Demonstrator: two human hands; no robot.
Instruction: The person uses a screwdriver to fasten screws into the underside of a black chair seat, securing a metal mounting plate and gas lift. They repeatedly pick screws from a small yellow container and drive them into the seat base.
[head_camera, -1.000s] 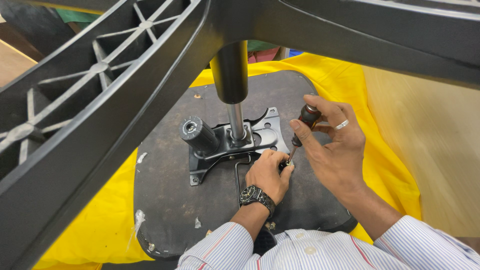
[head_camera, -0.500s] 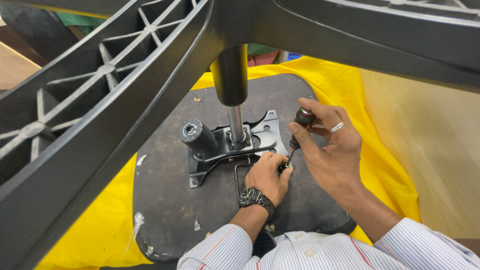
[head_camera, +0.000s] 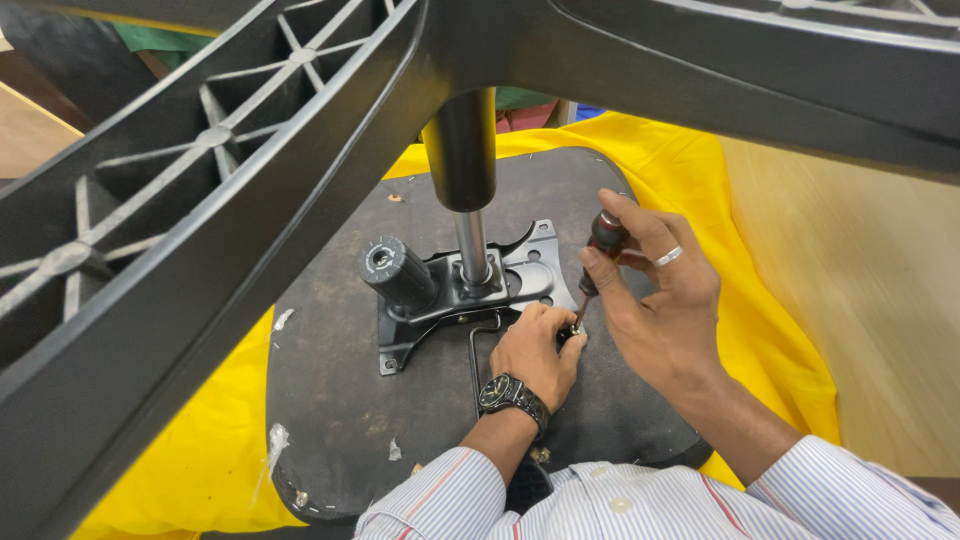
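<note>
The screwdriver is standing tilted over the near right corner of the metal plate on the chair seat's dark underside. The right hand is wrapping closed around its dark handle, while the left hand is pinching fingers tight at the tip, steadying it. Driving well probably means keeping the shaft in line with the screw and pressing down while turning. The screw itself is hiding under the left fingers, so I cannot tell how far in it is sitting. The chair base is blocking much of the view.
</note>
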